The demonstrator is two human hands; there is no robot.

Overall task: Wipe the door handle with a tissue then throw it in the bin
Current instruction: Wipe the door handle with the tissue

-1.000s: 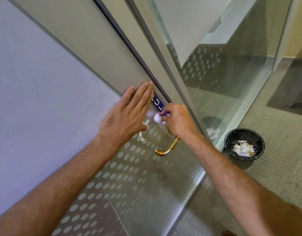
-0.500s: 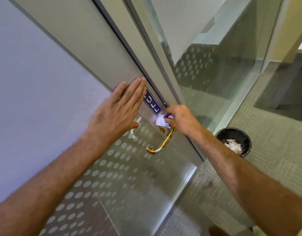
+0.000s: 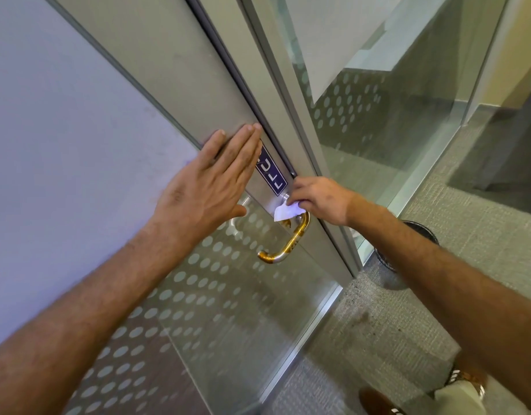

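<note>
A curved gold door handle is fixed to the metal frame of a glass door, under a blue PULL sign. My right hand pinches a small white tissue and holds it against the top end of the handle. My left hand lies flat on the door frame, fingers straight, just left of the sign. The black bin stands on the carpet behind my right forearm, which hides most of it.
The glass door has a dotted frosted pattern. A glass partition runs to the right of the door. Grey carpet covers the floor, and my brown shoes show at the bottom right.
The view has shifted so the bin has slid behind my right forearm. My right hand with the tissue has worked around the handle's top end. My left hand stays flat on the frame.
</note>
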